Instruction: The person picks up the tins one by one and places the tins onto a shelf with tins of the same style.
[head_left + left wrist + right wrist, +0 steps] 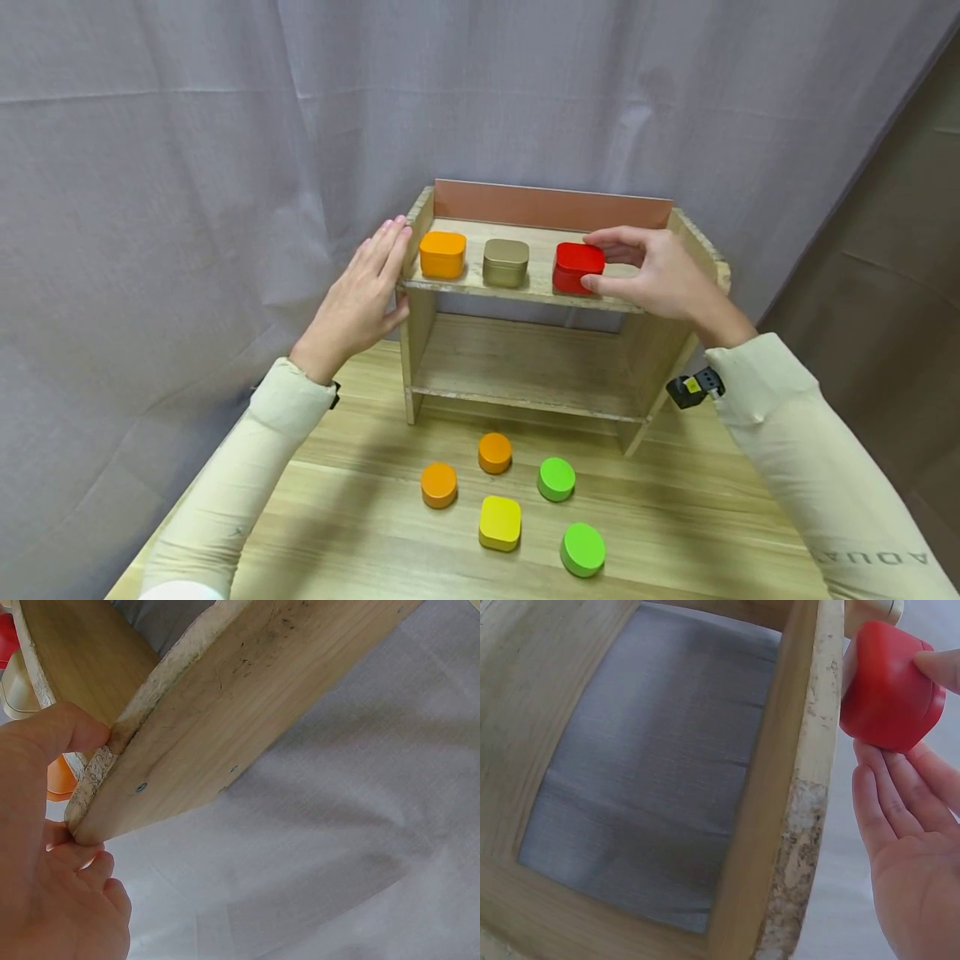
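Observation:
At the right of the upper board, my right hand [663,271] pinches a small red tin [573,260] with rounded corners between thumb and fingers. The right wrist view shows the same red tin [889,686] right at the board's edge. My left hand [360,292] holds the left side panel of a small wooden shelf [525,362]. In the left wrist view, its thumb and fingers grip the panel's rough edge [94,776]. To the left of the red tin stand a dull gold tin [506,262] and an orange tin [442,254], in a row.
On the wooden table [360,533] before the shelf lie two orange round tins [438,485], two green round tins [582,550] and a yellow square tin [499,523]. A reddish-brown strip [547,207] backs the upper board. Grey curtain [480,92] hangs close behind.

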A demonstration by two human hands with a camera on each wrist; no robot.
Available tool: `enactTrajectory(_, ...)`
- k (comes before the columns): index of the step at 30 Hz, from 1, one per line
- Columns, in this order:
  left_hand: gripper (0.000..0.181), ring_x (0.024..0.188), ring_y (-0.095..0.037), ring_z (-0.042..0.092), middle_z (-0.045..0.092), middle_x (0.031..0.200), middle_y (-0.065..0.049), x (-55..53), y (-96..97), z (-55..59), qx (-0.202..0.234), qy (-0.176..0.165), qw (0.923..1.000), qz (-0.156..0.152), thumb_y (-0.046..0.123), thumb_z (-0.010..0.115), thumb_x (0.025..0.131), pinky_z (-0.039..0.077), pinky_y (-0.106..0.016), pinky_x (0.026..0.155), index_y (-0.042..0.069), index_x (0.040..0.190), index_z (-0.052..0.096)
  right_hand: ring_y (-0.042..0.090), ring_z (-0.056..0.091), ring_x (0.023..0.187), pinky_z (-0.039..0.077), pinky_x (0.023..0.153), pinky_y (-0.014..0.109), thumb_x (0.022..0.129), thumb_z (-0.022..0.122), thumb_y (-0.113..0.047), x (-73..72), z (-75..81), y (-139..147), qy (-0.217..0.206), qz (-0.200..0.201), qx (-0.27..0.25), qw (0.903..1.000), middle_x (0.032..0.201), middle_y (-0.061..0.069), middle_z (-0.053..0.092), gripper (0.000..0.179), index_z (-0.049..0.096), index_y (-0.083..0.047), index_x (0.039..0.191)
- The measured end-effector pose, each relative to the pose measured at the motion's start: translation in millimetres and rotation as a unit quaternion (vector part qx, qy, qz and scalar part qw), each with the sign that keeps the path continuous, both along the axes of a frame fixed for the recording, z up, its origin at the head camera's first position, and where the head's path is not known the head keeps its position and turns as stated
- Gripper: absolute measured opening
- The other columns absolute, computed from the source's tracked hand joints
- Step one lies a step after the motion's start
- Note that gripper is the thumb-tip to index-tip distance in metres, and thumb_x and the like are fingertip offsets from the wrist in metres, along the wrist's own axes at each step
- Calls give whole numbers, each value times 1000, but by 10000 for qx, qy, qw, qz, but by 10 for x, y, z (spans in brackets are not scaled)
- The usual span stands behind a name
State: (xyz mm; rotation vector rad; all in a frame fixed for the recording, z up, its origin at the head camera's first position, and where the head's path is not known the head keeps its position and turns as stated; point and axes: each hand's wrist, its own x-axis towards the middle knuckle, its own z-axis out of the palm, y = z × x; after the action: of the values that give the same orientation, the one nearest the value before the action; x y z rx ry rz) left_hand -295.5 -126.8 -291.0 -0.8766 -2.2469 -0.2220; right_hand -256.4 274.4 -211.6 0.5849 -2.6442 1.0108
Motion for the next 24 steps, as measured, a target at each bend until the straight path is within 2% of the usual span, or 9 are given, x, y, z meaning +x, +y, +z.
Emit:
enactTrajectory(3, 95, 162, -39, 26, 21, 175, -23, -3, -5, -2, 30, 27, 10000, -14, 8, 76, 86, 27, -53, 133, -5, 164, 23, 12, 71, 109, 54, 88, 6, 91, 82, -19, -21, -11, -11, 20, 44, -26, 10000, 130, 15, 74, 50, 68, -9, 137)
enactTrajectory(9, 96, 162, -39, 26, 21, 175, -23, -1, -5, -14, 28, 50, 10000, -41, 8, 77, 86, 27, -53, 133, -5, 164, 23, 26, 71, 116, 55, 90, 6, 92, 81, -20, -30, -33, -4, -76, -7, -9, 10000, 133, 15, 73, 51, 66, -10, 140)
enactTrajectory(17, 96, 162, -38, 26, 21, 175, -23, 8, 1, -8, 38, 89, 9999, -49, 8, 77, 86, 27, -53, 133, -5, 164, 23, 6, 71, 109, 54, 88, 5, 91, 82, -17, -51, -51, 19, -182, 66, -156, 9997, 135, 19, 71, 55, 65, -6, 141)
enactTrajectory(24, 96, 162, -39, 26, 21, 175, -23, 14, 0, -2, 41, 61, 10000, -52, 8, 77, 86, 27, -54, 133, -6, 164, 23, 17, 71, 115, 54, 88, 5, 92, 80, -18, -32, -52, 12, -211, 68, -98, 9997, 135, 18, 71, 53, 64, -7, 142)
